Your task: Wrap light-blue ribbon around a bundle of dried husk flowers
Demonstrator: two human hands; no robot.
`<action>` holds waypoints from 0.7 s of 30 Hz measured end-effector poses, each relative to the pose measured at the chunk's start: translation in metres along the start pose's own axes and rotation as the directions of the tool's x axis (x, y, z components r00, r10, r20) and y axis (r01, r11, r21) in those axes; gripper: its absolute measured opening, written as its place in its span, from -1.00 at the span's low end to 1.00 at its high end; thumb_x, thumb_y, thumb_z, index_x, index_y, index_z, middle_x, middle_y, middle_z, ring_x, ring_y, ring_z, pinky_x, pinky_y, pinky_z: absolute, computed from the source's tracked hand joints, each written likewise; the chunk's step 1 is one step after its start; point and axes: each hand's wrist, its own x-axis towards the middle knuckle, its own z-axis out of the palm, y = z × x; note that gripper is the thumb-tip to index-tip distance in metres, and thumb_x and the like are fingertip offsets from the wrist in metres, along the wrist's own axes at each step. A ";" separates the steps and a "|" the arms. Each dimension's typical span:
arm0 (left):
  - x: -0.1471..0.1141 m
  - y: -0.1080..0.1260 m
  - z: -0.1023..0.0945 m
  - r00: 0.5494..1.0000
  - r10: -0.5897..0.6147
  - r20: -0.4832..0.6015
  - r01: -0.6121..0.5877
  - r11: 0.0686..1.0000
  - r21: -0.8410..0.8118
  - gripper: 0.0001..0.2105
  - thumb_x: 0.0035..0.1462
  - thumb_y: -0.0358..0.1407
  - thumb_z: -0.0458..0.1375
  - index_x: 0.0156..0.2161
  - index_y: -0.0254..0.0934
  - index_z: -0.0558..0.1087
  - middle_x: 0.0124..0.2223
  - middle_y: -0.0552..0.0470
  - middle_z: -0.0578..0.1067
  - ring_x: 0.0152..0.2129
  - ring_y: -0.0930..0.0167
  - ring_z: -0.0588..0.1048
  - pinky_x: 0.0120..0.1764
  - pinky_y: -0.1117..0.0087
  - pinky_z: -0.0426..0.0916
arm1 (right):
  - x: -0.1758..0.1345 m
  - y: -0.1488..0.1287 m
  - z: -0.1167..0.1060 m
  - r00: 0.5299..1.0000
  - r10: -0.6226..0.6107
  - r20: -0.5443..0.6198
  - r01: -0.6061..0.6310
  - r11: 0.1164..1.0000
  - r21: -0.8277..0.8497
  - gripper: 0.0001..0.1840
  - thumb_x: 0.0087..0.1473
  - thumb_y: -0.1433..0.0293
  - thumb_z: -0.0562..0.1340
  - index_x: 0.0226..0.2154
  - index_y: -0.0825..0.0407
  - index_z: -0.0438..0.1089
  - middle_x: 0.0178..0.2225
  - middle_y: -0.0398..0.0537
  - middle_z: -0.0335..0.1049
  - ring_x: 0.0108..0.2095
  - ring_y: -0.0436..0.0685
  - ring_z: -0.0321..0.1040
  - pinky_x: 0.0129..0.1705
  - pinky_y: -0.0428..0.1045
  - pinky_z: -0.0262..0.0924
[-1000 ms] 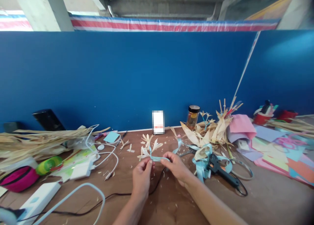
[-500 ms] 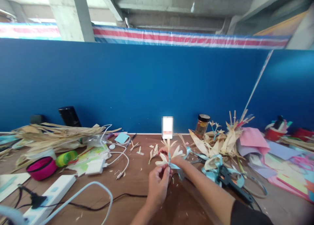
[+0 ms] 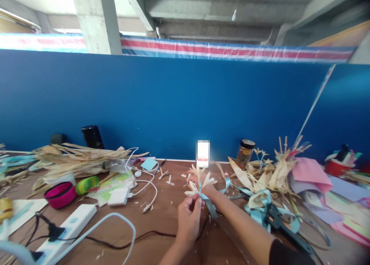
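A corn-husk flower (image 3: 208,181) with pale petals and a blue ribbon-wrapped stem stands upright in front of me. My left hand (image 3: 189,215) pinches its stem just below the petals, thumb against forefinger. My right hand (image 3: 204,181) is behind the flower, with the forearm crossing in from the right. Its fingers look curled, but the petals partly cover them and what they hold is hidden. A light-blue ribbon (image 3: 227,185) runs over the table beside the right wrist, and another strip hangs below the flower.
A glue gun (image 3: 279,222) lies among ribbon at right, near husk pieces (image 3: 271,174) and a lidded jar (image 3: 245,153). A lit phone (image 3: 202,155) leans against the blue partition. Left are a power strip (image 3: 69,228), cables, a pink roll (image 3: 60,195) and dried husks (image 3: 83,159).
The view has shifted slightly, so the scene sits farther right. A loose husk piece left of the flower no longer shows where it lay. My left hand keeps its pinch on the flower.
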 end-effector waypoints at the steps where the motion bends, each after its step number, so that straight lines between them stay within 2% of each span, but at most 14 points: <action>1: 0.002 -0.001 -0.001 1.000 -0.015 -0.016 0.015 0.999 -0.028 -0.78 -0.05 -0.23 0.14 -0.38 -0.38 0.47 -0.52 0.00 0.46 -0.54 0.43 0.38 -0.40 0.44 0.28 | -0.003 0.002 -0.008 1.000 -0.004 -0.016 0.003 0.999 -0.037 -0.97 -0.30 0.45 0.25 -0.63 0.03 0.36 -0.44 -0.06 0.40 -0.27 0.19 0.26 -0.17 0.04 0.10; 6: 0.012 -0.005 -0.009 0.976 -0.141 -0.167 0.114 0.980 -0.161 -0.77 -0.14 -0.23 0.19 -0.39 -0.38 0.45 -0.52 0.03 0.47 -0.57 0.47 0.38 -0.44 0.48 0.27 | -0.040 0.003 -0.056 0.993 -0.014 -0.119 -0.007 0.983 -0.181 -0.87 -0.08 0.37 0.11 -0.47 0.05 0.34 -0.45 -0.09 0.36 -0.35 0.11 0.27 -0.22 0.01 0.10; 9: 0.013 -0.004 -0.010 0.974 -0.157 -0.165 0.135 0.982 -0.135 -0.77 -0.17 -0.23 0.21 -0.43 -0.40 0.46 -0.55 0.05 0.46 -0.61 0.50 0.36 -0.49 0.52 0.24 | -0.069 -0.008 -0.070 0.993 -0.077 -0.085 0.048 0.952 -0.301 -0.85 -0.01 0.37 0.08 -0.42 0.03 0.35 -0.42 -0.11 0.38 -0.34 0.09 0.28 -0.24 -0.03 0.11; 12: 0.009 -0.004 -0.007 0.982 -0.148 -0.114 0.141 0.988 -0.064 -0.75 -0.17 -0.21 0.21 -0.42 -0.40 0.47 -0.53 0.03 0.46 -0.61 0.50 0.36 -0.50 0.53 0.22 | -0.087 -0.024 -0.064 0.980 -0.197 -0.006 0.176 0.892 -0.416 -0.85 0.03 0.39 0.09 -0.42 0.00 0.37 -0.41 -0.11 0.38 -0.31 0.09 0.26 -0.24 -0.03 0.08; 15: 0.003 -0.006 -0.003 0.987 -0.149 -0.057 0.148 0.989 -0.016 -0.72 -0.16 -0.19 0.21 -0.40 -0.41 0.47 -0.56 0.05 0.43 -0.66 0.52 0.30 -0.57 0.55 0.16 | -0.093 -0.037 -0.053 0.953 -0.295 0.065 0.285 0.805 -0.521 -0.86 0.04 0.43 0.09 -0.41 0.00 0.37 -0.42 -0.09 0.35 -0.31 0.09 0.21 -0.25 -0.02 0.04; 21: -0.002 -0.007 -0.001 0.990 -0.138 0.024 0.137 0.989 0.053 -0.73 -0.14 -0.20 0.20 -0.38 -0.41 0.47 -0.64 0.14 0.32 -0.71 0.58 0.18 -0.63 0.59 0.04 | -0.094 -0.036 -0.049 0.920 -0.381 0.096 0.334 0.630 -0.701 -0.86 0.05 0.43 0.11 -0.42 0.00 0.37 -0.38 -0.06 0.32 -0.27 0.10 0.13 -0.21 0.01 -0.03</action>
